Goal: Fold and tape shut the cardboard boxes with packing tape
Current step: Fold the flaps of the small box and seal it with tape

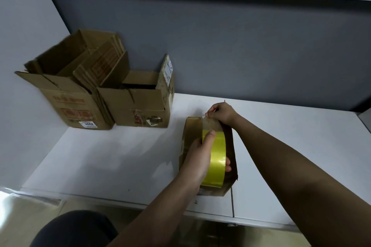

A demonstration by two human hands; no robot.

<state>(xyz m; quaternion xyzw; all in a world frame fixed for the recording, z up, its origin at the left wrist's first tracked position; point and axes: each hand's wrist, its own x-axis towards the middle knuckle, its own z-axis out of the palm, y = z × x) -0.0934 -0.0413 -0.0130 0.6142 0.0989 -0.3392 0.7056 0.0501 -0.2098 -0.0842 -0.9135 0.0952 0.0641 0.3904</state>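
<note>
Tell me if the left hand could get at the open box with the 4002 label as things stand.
Probably not right away: the left hand is gripping the yellow tape roll over the small box. The white desk between it and the 4002 box looks unobstructed.

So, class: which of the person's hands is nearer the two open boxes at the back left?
Left. The left hand grips the tape roll, closer to the open boxes; the right hand pinches the tape end farther right.

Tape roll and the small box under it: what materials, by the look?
Tape roll: glossy yellow-tinted plastic film, judging by the bright highlight; the pulled strip looks clear. Small box: matte brown cardboard, apparently corrugated, with creased, worn edges.
</note>
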